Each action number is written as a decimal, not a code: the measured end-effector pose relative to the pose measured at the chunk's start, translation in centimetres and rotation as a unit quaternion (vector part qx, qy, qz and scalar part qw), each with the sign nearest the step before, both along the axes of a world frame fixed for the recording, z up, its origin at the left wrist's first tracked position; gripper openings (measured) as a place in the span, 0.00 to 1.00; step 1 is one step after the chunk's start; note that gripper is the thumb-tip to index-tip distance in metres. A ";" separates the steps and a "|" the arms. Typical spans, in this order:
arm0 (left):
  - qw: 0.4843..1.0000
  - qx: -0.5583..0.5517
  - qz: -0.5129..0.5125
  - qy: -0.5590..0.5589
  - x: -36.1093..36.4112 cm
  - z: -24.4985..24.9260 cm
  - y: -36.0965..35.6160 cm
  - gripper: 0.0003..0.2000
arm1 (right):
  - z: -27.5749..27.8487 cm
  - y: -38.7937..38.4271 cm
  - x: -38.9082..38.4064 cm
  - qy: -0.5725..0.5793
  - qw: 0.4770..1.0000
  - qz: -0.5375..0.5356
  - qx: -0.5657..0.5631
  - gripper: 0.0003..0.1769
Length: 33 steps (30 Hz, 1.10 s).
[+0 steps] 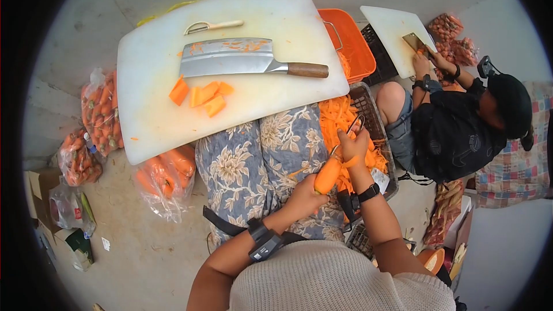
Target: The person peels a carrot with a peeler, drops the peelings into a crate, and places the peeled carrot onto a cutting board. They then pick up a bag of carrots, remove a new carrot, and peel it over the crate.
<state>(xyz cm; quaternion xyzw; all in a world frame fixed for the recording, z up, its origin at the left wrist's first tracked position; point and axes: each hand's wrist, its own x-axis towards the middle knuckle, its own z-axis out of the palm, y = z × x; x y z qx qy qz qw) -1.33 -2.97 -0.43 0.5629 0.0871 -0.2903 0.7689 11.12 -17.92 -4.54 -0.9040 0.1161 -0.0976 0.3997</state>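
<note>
A thick orange carrot (328, 175) is gripped at its lower end by my left hand (306, 197). My right hand (354, 145) is closed on a peeler (335, 150), whose metal head touches the carrot's upper end. An orange strip hangs by my right wrist. Beneath my hands, a dark crate (393, 179) holds a heap of orange shreds (339, 114). On the white cutting board (155, 121) lie a cleaver (230, 64) with a wooden handle, a second peeler (222, 25) and several cut carrot pieces (208, 94).
Bags of carrots (103, 112) stand at the left, another bag (167, 178) below the board. An orange bin (360, 52) is right of the board. Farther right, a co-worker (461, 132) cuts with a cleaver (413, 40) on another board (383, 23).
</note>
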 end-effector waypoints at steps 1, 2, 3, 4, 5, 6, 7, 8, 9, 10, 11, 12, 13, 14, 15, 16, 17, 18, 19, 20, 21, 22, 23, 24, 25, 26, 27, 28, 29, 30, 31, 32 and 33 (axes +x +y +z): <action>1.000 -0.003 -0.005 0.004 0.1 0.1 0.1 0.21 | -0.6 -0.7 1.0 0.063 0.998 0.016 0.016 0.23; 1.000 -0.006 -0.009 0.008 0.1 0.1 0.1 0.21 | -1.4 -1.1 1.2 0.064 0.998 0.018 0.014 0.23; 1.000 -0.007 -0.006 0.009 0.1 0.1 0.2 0.21 | -0.7 -0.6 1.3 0.087 0.996 0.010 0.029 0.23; 1.000 -0.016 -0.003 0.015 0.1 0.0 0.2 0.21 | -0.3 -0.2 1.4 0.110 0.993 0.002 0.042 0.24; 0.999 -0.025 -0.001 0.020 0.1 0.0 0.2 0.21 | -0.9 -0.4 1.7 0.110 0.993 0.003 0.041 0.24; 0.999 -0.026 -0.001 0.021 0.2 0.1 0.2 0.21 | -1.2 -0.2 1.8 0.109 0.994 0.002 0.028 0.22; 0.999 -0.030 0.001 0.026 0.2 0.3 0.2 0.20 | -1.5 -0.3 1.9 0.109 0.994 -0.001 0.015 0.21; 0.999 -0.034 0.003 0.031 0.2 0.3 0.2 0.20 | -1.5 -0.8 2.0 0.110 0.994 -0.003 0.015 0.21; 0.999 -0.033 0.002 0.031 0.1 0.3 0.2 0.20 | 0.3 -0.3 2.2 0.142 0.986 -0.023 0.087 0.19; 0.999 -0.028 -0.007 0.025 0.1 0.2 0.2 0.20 | 1.4 0.0 2.4 0.173 0.971 -0.041 0.159 0.18; 0.999 -0.023 -0.016 0.019 0.1 0.2 0.2 0.20 | 0.6 -0.4 2.9 0.172 0.971 -0.041 0.160 0.18; 0.999 -0.022 -0.016 0.018 0.1 0.2 0.2 0.20 | 0.0 -0.6 3.3 0.193 0.966 -0.045 0.169 0.17; 0.999 -0.018 -0.017 0.020 0.1 0.2 0.2 0.20 | -0.6 -0.8 3.6 0.214 0.959 -0.048 0.177 0.16; 0.999 -0.014 -0.018 0.022 0.1 0.2 0.2 0.20 | -1.1 -1.1 3.6 0.214 0.960 -0.047 0.177 0.16; 1.000 -0.015 -0.016 0.022 0.2 0.4 0.3 0.20 | -0.6 -0.6 3.4 0.209 0.958 -0.058 0.185 0.16; 0.999 -0.011 -0.018 0.027 0.2 0.8 0.4 0.20 | 0.2 -0.2 3.2 0.204 0.957 -0.071 0.194 0.16; 0.999 -0.008 -0.021 0.030 0.3 1.0 0.5 0.19 | 1.2 0.1 3.1 0.203 0.957 -0.071 0.195 0.16; 0.999 -0.007 -0.022 0.029 0.2 0.9 0.4 0.19 | 2.3 0.4 3.1 0.246 0.948 -0.082 0.183 0.16; 1.000 -0.012 -0.017 0.021 0.0 0.7 0.3 0.19 | 3.0 0.6 3.2 0.288 0.938 -0.094 0.171 0.17; 1.000 -0.016 -0.012 0.013 -0.1 0.5 0.3 0.19 | 2.2 -0.3 3.3 0.285 0.938 -0.093 0.173 0.17; 1.000 -0.014 -0.012 0.010 -0.2 0.5 0.3 0.19 | 0.7 -1.7 3.6 0.277 0.928 -0.110 0.223 0.16; 1.000 -0.008 -0.019 0.008 -0.3 0.5 0.3 0.20 | 0.4 -2.2 3.6 0.269 0.915 -0.126 0.272 0.16; 1.000 -0.002 -0.024 0.006 -0.3 0.5 0.4 0.21 | 0.1 -2.6 3.4 0.267 0.916 -0.124 0.273 0.16; 1.000 0.000 -0.023 0.004 -0.4 0.5 0.4 0.21 | 0.6 -2.5 3.1 0.276 0.910 -0.133 0.281 0.16; 1.000 -0.004 -0.028 0.002 -0.4 0.4 0.5 0.22 | 0.9 -2.6 2.7 0.284 0.903 -0.142 0.288 0.16; 0.999 -0.008 -0.033 0.000 -0.5 0.4 0.5 0.22 | 0.9 -3.0 2.3 0.283 0.904 -0.141 0.288 0.16; 0.999 -0.008 -0.033 -0.001 -0.5 0.4 0.5 0.22 | 0.6 -3.8 1.8 0.300 0.888 -0.101 0.334 0.17; 0.999 -0.008 -0.038 -0.006 -0.5 0.4 0.5 0.23 | 0.2 -4.6 1.6 0.315 0.868 -0.061 0.380 0.19; 0.999 -0.007 -0.044 -0.013 -0.5 0.3 0.5 0.23 | -0.6 -5.4 1.7 0.312 0.868 -0.062 0.381 0.19; 0.999 -0.005 -0.045 -0.016 -0.5 0.3 0.5 0.23 | -1.9 -6.4 1.9 0.329 0.836 -0.046 0.437 0.18; 0.999 -0.003 -0.040 -0.021 -0.5 0.2 0.4 0.23 | -3.0 -7.0 2.1 0.344 0.800 -0.029 0.490 0.17; 0.999 -0.001 -0.035 -0.026 -0.5 0.2 0.3 0.23 | -4.2 -7.4 2.5 0.342 0.801 -0.027 0.491 0.17; 0.999 0.002 -0.035 -0.029 -0.5 0.1 0.3 0.23 | -5.2 -7.5 2.9 0.350 0.795 -0.062 0.491 0.19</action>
